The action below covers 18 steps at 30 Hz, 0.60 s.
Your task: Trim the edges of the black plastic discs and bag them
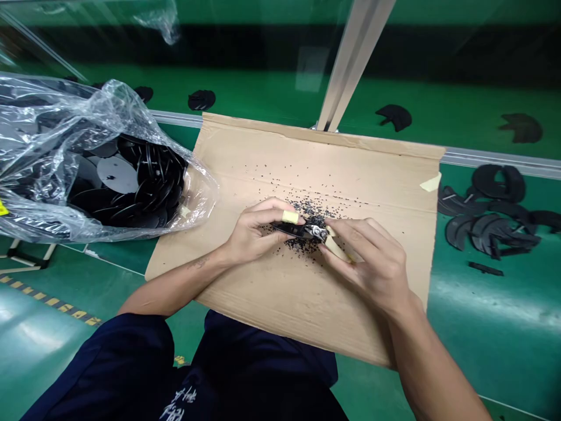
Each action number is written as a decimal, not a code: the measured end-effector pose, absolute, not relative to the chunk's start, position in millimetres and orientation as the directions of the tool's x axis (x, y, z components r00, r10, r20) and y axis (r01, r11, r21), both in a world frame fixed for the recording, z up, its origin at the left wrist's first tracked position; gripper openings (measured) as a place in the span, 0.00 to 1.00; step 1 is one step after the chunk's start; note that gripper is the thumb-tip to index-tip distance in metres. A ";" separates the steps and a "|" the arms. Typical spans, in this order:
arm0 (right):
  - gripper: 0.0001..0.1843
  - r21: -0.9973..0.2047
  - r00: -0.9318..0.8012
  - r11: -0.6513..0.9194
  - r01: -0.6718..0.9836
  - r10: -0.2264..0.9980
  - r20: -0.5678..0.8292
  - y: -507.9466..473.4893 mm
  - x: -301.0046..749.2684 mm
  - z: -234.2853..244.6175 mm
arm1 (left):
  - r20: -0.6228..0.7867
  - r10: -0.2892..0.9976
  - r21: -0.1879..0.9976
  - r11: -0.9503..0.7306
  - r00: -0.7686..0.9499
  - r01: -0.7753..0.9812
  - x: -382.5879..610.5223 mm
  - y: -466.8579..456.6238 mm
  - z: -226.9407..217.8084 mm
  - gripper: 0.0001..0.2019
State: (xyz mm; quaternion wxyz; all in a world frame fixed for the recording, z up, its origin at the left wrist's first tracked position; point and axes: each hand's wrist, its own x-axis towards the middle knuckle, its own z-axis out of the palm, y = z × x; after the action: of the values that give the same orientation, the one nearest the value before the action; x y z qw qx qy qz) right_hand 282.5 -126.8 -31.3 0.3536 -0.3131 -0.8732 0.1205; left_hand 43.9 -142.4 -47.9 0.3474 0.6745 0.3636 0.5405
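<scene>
Over the middle of a brown cardboard sheet (272,292), my left hand (256,231) pinches a black plastic part (293,230) between thumb and fingers; yellow tape wraps one finger. My right hand (372,257) is closed around the pale handles of small nippers (335,244). The metal jaws of the nippers meet the right end of the black part; whether they are closed on it cannot be made out. Tiny black clippings (313,204) lie scattered on the cardboard beneath and behind both hands.
At left, a clear plastic bag (100,111) lies open, full of black discs (149,175). Several curved black pieces (486,216) lie on the green surface at right. Behind the cardboard stand a glass panel and a metal post (350,64).
</scene>
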 end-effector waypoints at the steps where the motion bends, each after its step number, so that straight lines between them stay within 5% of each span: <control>1: 0.25 -0.426 -0.556 0.779 0.461 0.627 0.545 -126.8 282.5 -31.3 | 0.481 0.863 0.859 -0.500 0.155 0.112 43.7 -142.4 -48.2 0.08; 18: 0.24 -0.369 -0.592 0.794 0.484 0.607 0.530 -126.1 285.2 -31.5 | 0.481 0.852 0.857 -0.507 0.207 0.093 40.7 -142.7 -50.8 0.09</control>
State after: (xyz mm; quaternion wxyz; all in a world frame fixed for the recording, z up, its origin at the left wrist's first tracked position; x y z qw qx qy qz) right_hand 285.2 -126.1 -31.5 0.3312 -0.3075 -0.8872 0.0934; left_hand 40.7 -142.7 -50.8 0.3592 0.6889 0.3429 0.5280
